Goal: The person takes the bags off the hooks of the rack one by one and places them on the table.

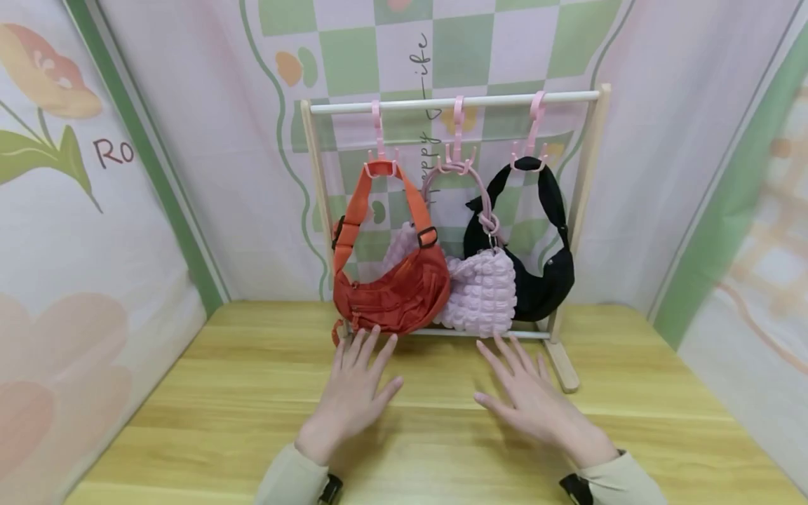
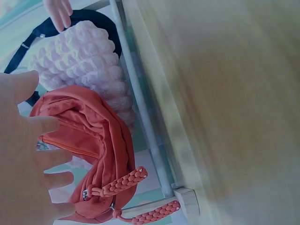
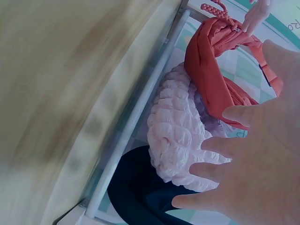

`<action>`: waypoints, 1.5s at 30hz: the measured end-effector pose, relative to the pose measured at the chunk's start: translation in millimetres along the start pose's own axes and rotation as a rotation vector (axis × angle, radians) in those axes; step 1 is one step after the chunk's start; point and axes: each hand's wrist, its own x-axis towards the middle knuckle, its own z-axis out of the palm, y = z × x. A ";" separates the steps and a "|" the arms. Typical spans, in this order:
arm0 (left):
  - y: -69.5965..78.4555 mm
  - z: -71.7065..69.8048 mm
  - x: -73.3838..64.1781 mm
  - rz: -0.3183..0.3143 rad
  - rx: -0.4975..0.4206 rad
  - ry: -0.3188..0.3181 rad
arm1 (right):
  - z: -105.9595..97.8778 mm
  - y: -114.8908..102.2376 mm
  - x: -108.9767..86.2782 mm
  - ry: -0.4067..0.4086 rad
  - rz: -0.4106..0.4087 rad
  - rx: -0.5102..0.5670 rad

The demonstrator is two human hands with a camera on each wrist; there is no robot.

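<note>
Three bags hang side by side from a small rack. On the left is a red-orange shoulder bag [image 1: 398, 291] with a wide strap and braided zipper pulls [image 2: 126, 182]. A puffy pale-pink bag [image 1: 482, 291] with a knotted handle hangs in the middle, and a black bag [image 1: 543, 291] on the right, partly behind the pink one. My left hand [image 1: 353, 386], fingers spread, is in front of the red bag. My right hand [image 1: 530, 393], also spread, is in front of the pink and black bags. Neither hand holds anything.
The rack has wooden side posts [image 1: 587, 168], a white top rail [image 1: 416, 105] and a lower bar. Pink hooks [image 1: 459, 133] carry the bags. It stands at the back of a wooden table [image 1: 435, 435], before a patterned curtain [image 1: 265, 231]. Its right foot [image 1: 562, 368] points forward.
</note>
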 end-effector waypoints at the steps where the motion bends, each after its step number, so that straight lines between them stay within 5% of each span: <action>1: -0.1 -0.4 0.7 0.003 0.003 0.000 | 0.0 -0.2 0.3 -0.002 0.002 0.002; 27: -12.0 -18.5 23.0 0.086 0.046 0.060 | -7.1 -0.8 21.7 0.024 -0.067 -0.015; 45: -19.5 -31.5 37.4 0.088 0.049 0.066 | -12.5 -0.8 41.4 0.152 -0.215 -0.028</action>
